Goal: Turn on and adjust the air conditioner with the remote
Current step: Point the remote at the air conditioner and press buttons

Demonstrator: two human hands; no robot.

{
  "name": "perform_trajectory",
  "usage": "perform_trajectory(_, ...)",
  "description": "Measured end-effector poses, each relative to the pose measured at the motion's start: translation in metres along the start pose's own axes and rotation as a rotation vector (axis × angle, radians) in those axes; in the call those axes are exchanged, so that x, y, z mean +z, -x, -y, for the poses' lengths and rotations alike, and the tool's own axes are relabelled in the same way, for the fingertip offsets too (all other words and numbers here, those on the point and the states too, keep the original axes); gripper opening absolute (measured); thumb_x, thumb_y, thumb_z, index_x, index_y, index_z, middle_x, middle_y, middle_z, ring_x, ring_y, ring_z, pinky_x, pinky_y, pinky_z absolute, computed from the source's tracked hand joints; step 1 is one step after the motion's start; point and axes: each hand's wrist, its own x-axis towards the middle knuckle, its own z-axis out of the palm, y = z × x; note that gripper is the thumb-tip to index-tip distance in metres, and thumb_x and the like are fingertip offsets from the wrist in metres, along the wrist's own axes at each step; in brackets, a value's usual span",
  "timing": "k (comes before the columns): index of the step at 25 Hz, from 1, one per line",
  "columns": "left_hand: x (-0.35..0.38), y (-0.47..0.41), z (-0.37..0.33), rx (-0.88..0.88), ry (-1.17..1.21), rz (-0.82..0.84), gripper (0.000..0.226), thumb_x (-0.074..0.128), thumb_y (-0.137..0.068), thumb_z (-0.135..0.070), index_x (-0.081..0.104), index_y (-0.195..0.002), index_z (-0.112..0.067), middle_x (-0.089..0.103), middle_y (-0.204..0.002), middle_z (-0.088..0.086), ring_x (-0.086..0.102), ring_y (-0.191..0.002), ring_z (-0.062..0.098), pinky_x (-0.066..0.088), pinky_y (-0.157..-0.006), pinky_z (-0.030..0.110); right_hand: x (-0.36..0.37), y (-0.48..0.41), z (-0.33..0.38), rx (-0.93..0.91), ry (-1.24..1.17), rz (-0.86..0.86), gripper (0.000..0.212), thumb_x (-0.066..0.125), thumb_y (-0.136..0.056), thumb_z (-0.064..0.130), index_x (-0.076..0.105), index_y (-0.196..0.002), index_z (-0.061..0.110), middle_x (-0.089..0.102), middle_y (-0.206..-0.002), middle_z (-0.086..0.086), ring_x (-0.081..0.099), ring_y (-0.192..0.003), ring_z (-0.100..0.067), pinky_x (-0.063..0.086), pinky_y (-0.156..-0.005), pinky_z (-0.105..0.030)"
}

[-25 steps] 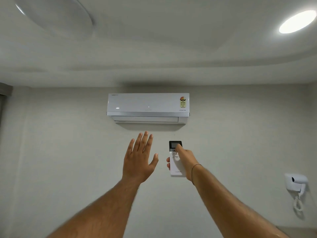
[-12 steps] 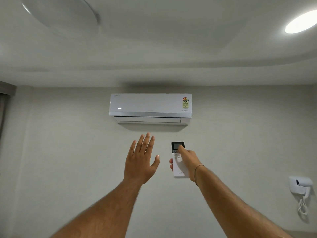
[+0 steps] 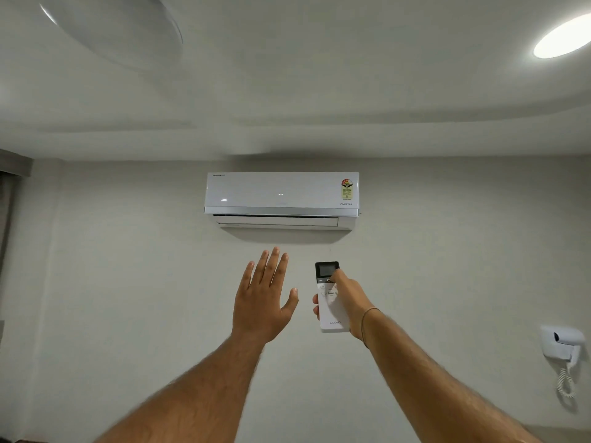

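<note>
A white wall-mounted air conditioner [image 3: 281, 199] hangs high on the wall ahead, with a small lit display on its front panel and its lower flap slightly ajar. My right hand [image 3: 350, 302] holds a white remote [image 3: 331, 311] with a dark screen at its top, pointed up at the unit; the thumb rests on a button just under the screen. My left hand [image 3: 263, 298] is raised beside it, palm toward the unit, fingers spread and holding nothing. Both hands are below the unit and apart from it.
A white wall-mounted hair dryer [image 3: 561, 343] with a coiled cord hangs at the lower right. A round ceiling light [image 3: 563, 38] glows at the top right, and a large ceiling disc [image 3: 118, 30] sits at the top left. A dark curtain edge [image 3: 9, 199] shows far left.
The thumb has shifted up to a button just below the remote's screen. The unit's lower flap now shows a slightly wider gap. The left hand stays raised.
</note>
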Motion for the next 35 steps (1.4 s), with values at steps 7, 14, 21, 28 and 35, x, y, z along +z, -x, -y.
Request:
perform_trajectory(7, -0.004, 0.002, -0.003, 0.002, 0.016, -0.015, 0.074, 0.03, -0.104, -0.053, 0.013, -0.169, -0.022, 0.007, -0.179, 0.0, 0.002, -0.165, 0.018, 0.01, -0.134, 0.048, -0.005, 0.002, -0.001, 0.056, -0.074, 0.033, 0.033, 0.048, -0.089, 0.026, 0.068, -0.102, 0.002, 0.076, -0.076, -0.018, 0.071, -0.057, -0.033, 0.064, -0.062, -0.038)
perform_trajectory(14, -0.006, 0.002, -0.005, 0.035, 0.005, -0.012, 0.074, 0.026, -0.104, -0.055, 0.013, -0.169, -0.023, 0.006, -0.179, 0.0, 0.002, -0.165, 0.018, 0.011, -0.133, 0.049, -0.008, 0.004, -0.003, 0.069, -0.05, 0.044, 0.034, 0.052, -0.083, 0.023, 0.07, -0.097, -0.001, 0.077, -0.078, -0.017, 0.071, -0.062, -0.034, 0.062, -0.07, -0.041)
perform_trajectory(21, -0.013, -0.001, -0.006, 0.029, -0.006, 0.001, 0.074, 0.024, -0.105, -0.057, 0.011, -0.169, -0.024, 0.003, -0.179, 0.0, -0.001, -0.165, 0.018, 0.008, -0.134, 0.048, -0.009, 0.011, -0.004, 0.014, 0.028, 0.037, 0.042, 0.053, -0.086, 0.019, 0.065, -0.12, -0.003, 0.078, -0.081, -0.019, 0.072, -0.065, -0.037, 0.064, -0.071, -0.044)
perform_trajectory(28, -0.013, 0.004, -0.01, 0.048, -0.015, 0.015, 0.073, 0.025, -0.106, -0.056, 0.008, -0.17, -0.024, 0.0, -0.179, -0.002, -0.005, -0.164, 0.016, 0.007, -0.134, 0.048, -0.01, 0.019, -0.001, 0.019, 0.015, 0.022, 0.045, 0.052, -0.084, 0.017, 0.066, -0.12, -0.006, 0.078, -0.076, -0.018, 0.072, -0.056, -0.034, 0.063, -0.057, -0.037)
perform_trajectory(35, -0.016, 0.007, -0.012, 0.035, 0.001, 0.015, 0.073, 0.025, -0.106, -0.056, 0.011, -0.169, -0.024, 0.001, -0.178, -0.002, -0.004, -0.164, 0.017, 0.006, -0.134, 0.047, -0.006, 0.025, -0.002, 0.041, 0.019, 0.004, 0.046, 0.053, -0.084, 0.017, 0.068, -0.121, -0.006, 0.078, -0.075, -0.017, 0.072, -0.054, -0.032, 0.062, -0.054, -0.034)
